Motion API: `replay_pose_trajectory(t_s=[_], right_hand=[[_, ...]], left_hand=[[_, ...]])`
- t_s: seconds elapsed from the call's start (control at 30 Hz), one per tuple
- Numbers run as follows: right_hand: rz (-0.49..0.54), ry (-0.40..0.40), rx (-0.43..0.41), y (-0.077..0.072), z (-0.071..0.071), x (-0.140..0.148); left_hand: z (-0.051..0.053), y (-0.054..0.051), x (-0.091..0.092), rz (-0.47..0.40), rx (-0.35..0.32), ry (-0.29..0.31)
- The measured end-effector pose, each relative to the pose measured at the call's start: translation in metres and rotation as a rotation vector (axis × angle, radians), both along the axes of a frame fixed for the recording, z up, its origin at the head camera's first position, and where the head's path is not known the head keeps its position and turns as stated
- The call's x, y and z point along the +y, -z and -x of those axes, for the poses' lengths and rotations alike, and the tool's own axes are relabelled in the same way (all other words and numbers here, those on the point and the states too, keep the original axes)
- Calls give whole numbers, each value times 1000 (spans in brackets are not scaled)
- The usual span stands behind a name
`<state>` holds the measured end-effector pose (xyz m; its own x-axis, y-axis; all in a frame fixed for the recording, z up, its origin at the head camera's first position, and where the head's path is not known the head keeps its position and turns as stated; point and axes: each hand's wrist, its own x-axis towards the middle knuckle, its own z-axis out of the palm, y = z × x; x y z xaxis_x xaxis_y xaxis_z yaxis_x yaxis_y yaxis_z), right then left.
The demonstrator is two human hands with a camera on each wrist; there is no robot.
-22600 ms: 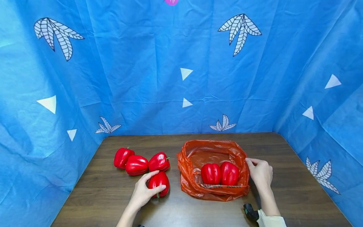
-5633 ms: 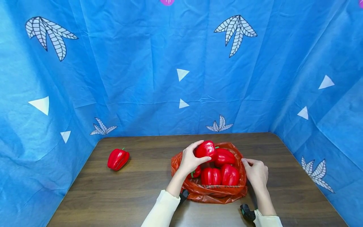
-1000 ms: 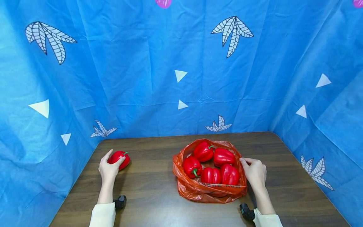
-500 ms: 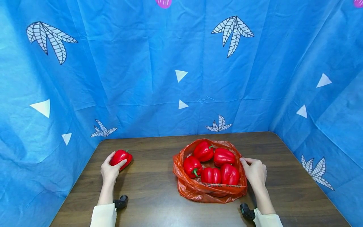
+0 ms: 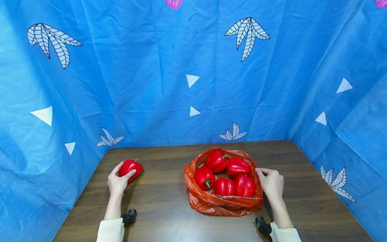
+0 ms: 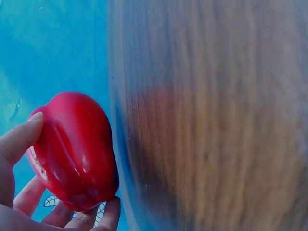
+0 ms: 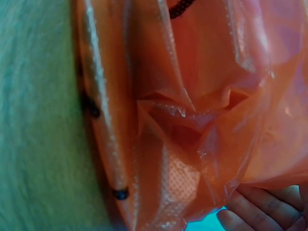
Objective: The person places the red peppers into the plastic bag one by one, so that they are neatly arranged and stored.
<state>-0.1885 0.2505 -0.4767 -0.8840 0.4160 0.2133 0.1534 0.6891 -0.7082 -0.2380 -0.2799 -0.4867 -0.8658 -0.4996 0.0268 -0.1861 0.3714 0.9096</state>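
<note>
At the far left of the table, my left hand [image 5: 117,183] grips a red bell pepper [image 5: 134,169], thumb on the near side and fingers round its left side. The left wrist view shows this bell pepper [image 6: 77,144] between thumb and fingers; whether it still touches the table I cannot tell. An orange-red plastic bag [image 5: 201,203] sits right of the middle with its mouth spread wide. Several red bell peppers [image 5: 217,161] lie inside it. My right hand [image 5: 273,183] pinches the bag's right rim. Close up, the right wrist view has the crumpled bag [image 7: 192,125] partly covering my fingers [image 7: 260,207].
The dark wooden table [image 5: 163,195] spans the space between both hands. A blue patterned cloth [image 5: 145,84] hangs behind it and along both sides. Small black cameras [image 5: 130,216] sit at both wrists.
Earlier, the left hand carried bell peppers from the left into the bag, which fills up. It then reached the far-left bell pepper and shifted it slightly right. The right hand stays at the rim.
</note>
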Motion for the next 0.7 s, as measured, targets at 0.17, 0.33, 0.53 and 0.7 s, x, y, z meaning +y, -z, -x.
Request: replay_pose_trajectory(t_s=[0.17, 0.33, 0.53, 0.7], right_hand=[[4, 6, -2, 1, 0, 0], [4, 7, -7, 1, 0, 0], [5, 2, -6, 1, 0, 0], [5, 5, -6, 1, 0, 0]], left_hand=[[1, -3, 3, -6, -2, 8], [0, -6, 8, -16, 15, 19], [0, -8, 18, -18, 60, 38], [3, -14, 31, -36, 69, 64]])
